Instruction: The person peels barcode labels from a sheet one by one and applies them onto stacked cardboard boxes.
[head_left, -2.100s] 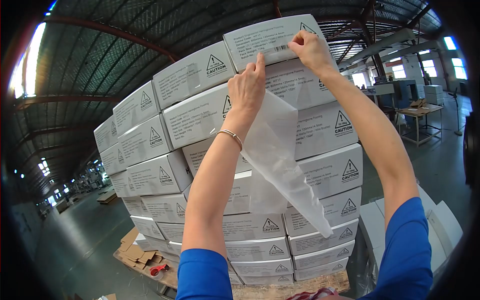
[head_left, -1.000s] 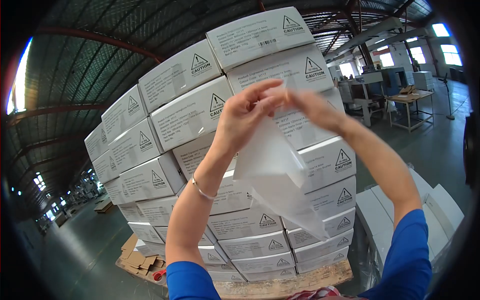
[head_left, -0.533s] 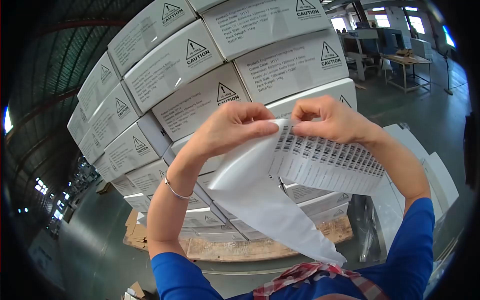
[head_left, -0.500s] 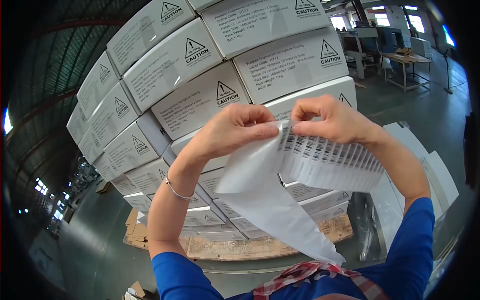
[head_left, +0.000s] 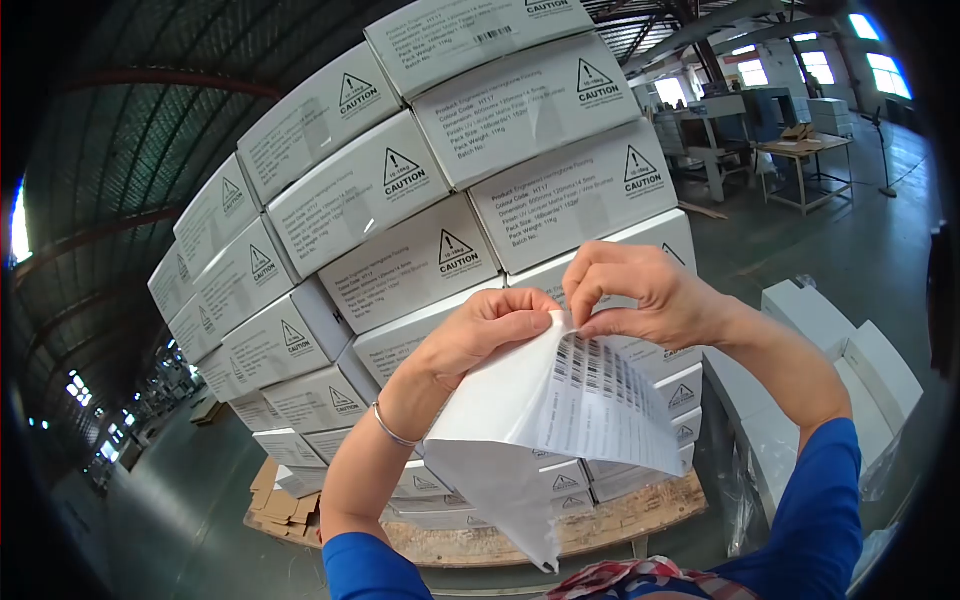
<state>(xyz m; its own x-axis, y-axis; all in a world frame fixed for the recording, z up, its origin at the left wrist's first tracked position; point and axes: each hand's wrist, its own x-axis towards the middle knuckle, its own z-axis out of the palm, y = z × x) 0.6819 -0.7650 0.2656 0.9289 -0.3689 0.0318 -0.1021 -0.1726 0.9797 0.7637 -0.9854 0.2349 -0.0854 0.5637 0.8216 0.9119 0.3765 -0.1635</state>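
My left hand (head_left: 490,335) pinches the top edge of a sheet of barcode labels (head_left: 600,405), whose white backing hangs down below. Right beside it, my right hand (head_left: 645,295) has its thumb and finger closed at the same edge; whether a label is between them is too small to make out. Behind the hands rises a tall stack of white printed boxes (head_left: 540,110). A barcode label (head_left: 492,36) is on the front of the top box.
Under the stack is a wooden pallet (head_left: 640,510), with flat cardboard pieces (head_left: 283,505) at its left end. Open white boxes (head_left: 870,385) stand on the right. A work table (head_left: 805,148) and machines are farther back.
The view has tilted up, showing more of the upper boxes. Both hands sit lower in the picture, and the label sheet now hangs more steeply. My right hand's fingers have shifted at the edge.
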